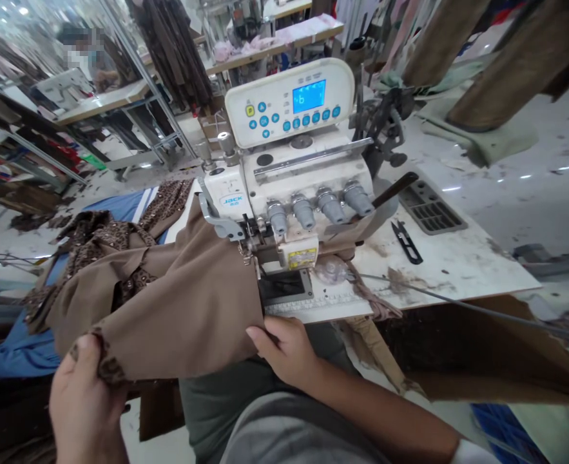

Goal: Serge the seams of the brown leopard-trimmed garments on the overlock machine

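Both hands pinch the brown fabric point(187, 303): left hand point(84, 399) grip closed on its hem, right hand point(284, 351) grip closed at the edge near the overlock machine point(289, 187); keep it taut and aligned.

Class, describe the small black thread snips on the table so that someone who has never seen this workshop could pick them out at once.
Find the white sewing machine with the blue screen. On the white table to its right lie the snips, just below a dark slotted grille. They are the only small black tool lying loose there, pointed ends toward the machine.
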### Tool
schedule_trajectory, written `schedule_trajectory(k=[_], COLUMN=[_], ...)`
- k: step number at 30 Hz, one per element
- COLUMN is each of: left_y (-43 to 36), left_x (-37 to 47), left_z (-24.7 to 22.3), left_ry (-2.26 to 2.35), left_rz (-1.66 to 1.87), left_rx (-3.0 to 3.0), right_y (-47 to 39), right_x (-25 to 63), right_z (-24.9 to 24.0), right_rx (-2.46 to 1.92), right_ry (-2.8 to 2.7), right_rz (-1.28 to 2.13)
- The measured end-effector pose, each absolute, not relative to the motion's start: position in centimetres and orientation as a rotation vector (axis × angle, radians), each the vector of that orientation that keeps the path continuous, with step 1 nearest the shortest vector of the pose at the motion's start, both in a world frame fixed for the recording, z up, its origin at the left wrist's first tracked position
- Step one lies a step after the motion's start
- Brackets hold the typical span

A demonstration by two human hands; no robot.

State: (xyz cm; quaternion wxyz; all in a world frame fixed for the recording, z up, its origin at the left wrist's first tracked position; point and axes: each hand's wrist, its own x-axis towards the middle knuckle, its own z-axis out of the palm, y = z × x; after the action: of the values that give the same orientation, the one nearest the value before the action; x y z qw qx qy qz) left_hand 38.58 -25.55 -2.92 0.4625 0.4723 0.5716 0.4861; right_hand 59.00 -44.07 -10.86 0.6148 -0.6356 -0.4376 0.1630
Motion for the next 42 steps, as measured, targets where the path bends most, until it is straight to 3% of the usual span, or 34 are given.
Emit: schedule_trajectory(k=[7,12,17,26,32,38,42], left_y=[-22.5,-22.7,-27.0,-23.2,-19.7,-22.2,-26.9], left_x=[41.8,44.4,48.0,53.6,57.4,54.6,51.1], left_z=[2.8,2.3,-1.4,-0.8,-1.2,-1.4,-2.3], left_ry=[1.190,0.898,0.425,0.534,0.529,0.570,0.443], left_rz=[1.113,1.340,0.562,0.467,0.576,1.211,0.985], left_rx=[1.594,2.141,2.666,2.702,2.609,2.527,2.550], right_y=[-43.9,-44.4,-45.2,-44.5,-42.4,-41.5,-41.6], right_x=[58.8,58.6,58.6,59.7,61.1,60.7,60.8], right_z=[-10.9,-11.2,-11.7,-10.7,-9.3,-9.1,-9.5], right_rx=[-1.461,-1.466,-1.469,-1.469,-1.400,-1.170,-1.200], right_ry=[-0.963,-1.003,-1.066,-1.071,-0.857,-0.653,-0.702], right_rz=[0.488,0.457,0.453,0.404,0.595,0.819,0.771])
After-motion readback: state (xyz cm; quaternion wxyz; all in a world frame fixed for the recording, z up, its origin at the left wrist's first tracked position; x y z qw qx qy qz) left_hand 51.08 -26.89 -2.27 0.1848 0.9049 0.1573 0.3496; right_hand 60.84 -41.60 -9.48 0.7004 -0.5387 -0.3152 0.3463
